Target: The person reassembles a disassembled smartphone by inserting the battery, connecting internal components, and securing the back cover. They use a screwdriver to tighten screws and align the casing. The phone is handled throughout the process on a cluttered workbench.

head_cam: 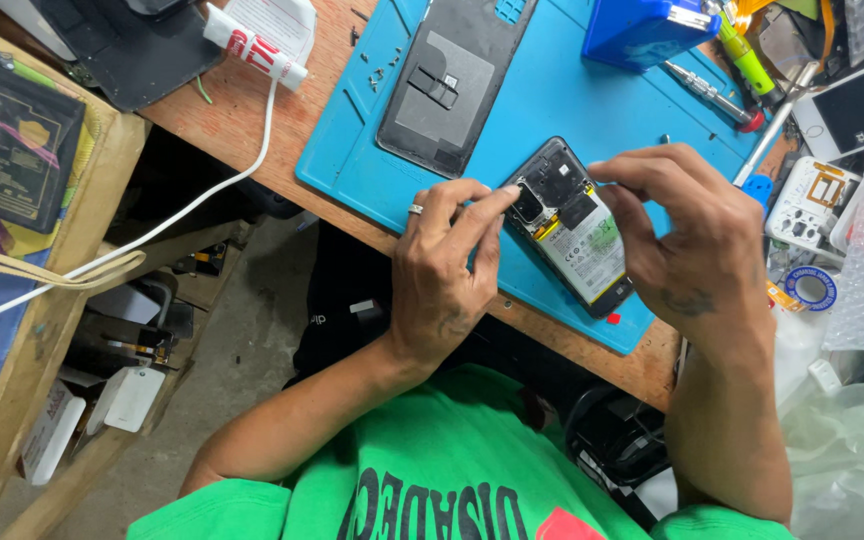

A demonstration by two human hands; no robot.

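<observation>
Head view: largest is the wooden tabletop (252, 120), with a blue mat (562, 110) spread over its middle. On the far part of the mat lies a dark back cover (452, 85), inner side up, and further right a blue box (642, 28). A screwdriver (712, 95) lies right of the cover, and a white cable (152, 235) trails off the tabletop's left edge.

The opened phone (572, 230) lies on the near right part of the mat, back off, battery and boards exposed. It looks light, thin and stiff, but fragile where it is bare: the battery should not be bent or pricked, and the small boards and connectors at its far end would not stand much pressure. The safest hold seems to be the frame's long edges.

The left hand (442, 275), a ring on one finger, has its fingers curled, the forefinger tip pressing at the camera end of the phone. The right hand (692, 240) arches over the phone's right side, fingers pinched at its far edge; I cannot tell whether they grip a small part.
</observation>
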